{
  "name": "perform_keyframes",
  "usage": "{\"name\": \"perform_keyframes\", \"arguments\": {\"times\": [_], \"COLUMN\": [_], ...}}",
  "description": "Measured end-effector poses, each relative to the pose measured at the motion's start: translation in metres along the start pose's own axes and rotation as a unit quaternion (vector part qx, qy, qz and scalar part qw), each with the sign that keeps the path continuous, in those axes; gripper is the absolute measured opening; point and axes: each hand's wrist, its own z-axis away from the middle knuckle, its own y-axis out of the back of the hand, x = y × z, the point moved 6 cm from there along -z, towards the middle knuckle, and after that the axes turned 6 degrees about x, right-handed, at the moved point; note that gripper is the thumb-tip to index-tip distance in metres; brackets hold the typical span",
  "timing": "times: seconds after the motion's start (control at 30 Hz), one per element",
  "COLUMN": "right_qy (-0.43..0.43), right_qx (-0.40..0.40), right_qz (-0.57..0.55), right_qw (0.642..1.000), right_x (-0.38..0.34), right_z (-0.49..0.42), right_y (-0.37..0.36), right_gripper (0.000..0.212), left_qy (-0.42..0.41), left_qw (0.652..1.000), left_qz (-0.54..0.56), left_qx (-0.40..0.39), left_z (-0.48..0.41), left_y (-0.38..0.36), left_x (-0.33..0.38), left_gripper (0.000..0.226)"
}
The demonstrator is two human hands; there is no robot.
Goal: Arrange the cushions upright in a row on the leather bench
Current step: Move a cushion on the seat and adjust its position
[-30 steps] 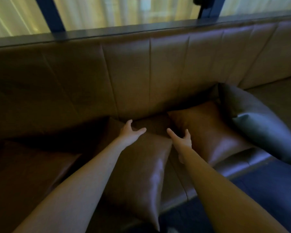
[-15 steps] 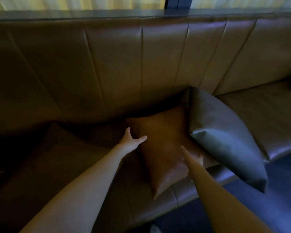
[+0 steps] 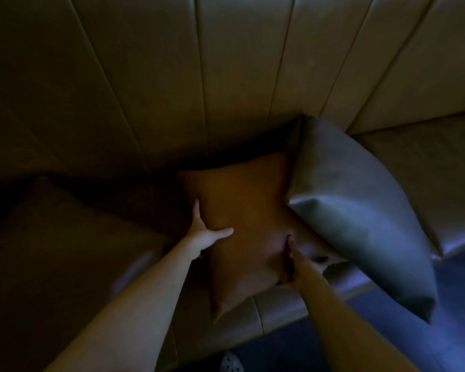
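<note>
1. Head view: the brown cushion (image 3: 242,205) lay flat on the leather bench (image 3: 427,170), between both hands, equally near each.
2. The left hand (image 3: 204,234) pressed straight fingers along its left edge. The right hand (image 3: 298,264) pinched its right edge, beside the leaning grey cushion (image 3: 360,210).

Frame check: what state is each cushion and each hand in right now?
brown cushion: lying on the seat, not upright
grey cushion: on edge, leaning against the backrest, overlapping the brown cushion
left cushion: lying down, dim
left hand: straight fingers on brown cushion's left edge
right hand: pinches brown cushion's right edge
</note>
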Motion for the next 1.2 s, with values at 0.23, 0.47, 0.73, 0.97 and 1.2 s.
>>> {"name": "perform_keyframes", "arguments": {"times": [0.23,0.47,0.73,0.97,1.2], "right_qy": [0.027,0.006,-0.017,-0.020,0.060], "right_qx": [0.071,0.089,0.073,-0.008,-0.156], "right_qz": [-0.048,-0.121,-0.037,0.179,0.354], "right_qw": [0.996,0.989,0.996,0.984,0.920], "right_x": [-0.029,-0.029,-0.017,-0.054,-0.110], "right_z": [0.099,0.218,0.216,0.235,0.309], "right_y": [-0.017,-0.048,-0.059,-0.054,-0.083], "right_gripper": [0.140,0.121,0.121,0.084,0.062], "left_qy": [-0.041,-0.032,-0.004,0.027,-0.038], "left_qw": [0.998,0.998,0.999,0.997,0.995], "left_qz": [0.035,0.013,0.022,-0.052,-0.076], "left_qx": [0.023,0.043,0.042,0.057,0.049], "left_z": [0.008,0.013,0.010,0.027,0.057], "left_y": [0.004,0.045,0.048,0.044,0.023], "left_x": [0.011,0.003,-0.026,-0.002,0.076], "left_gripper": [0.115,0.116,0.108,0.110,0.095]}}
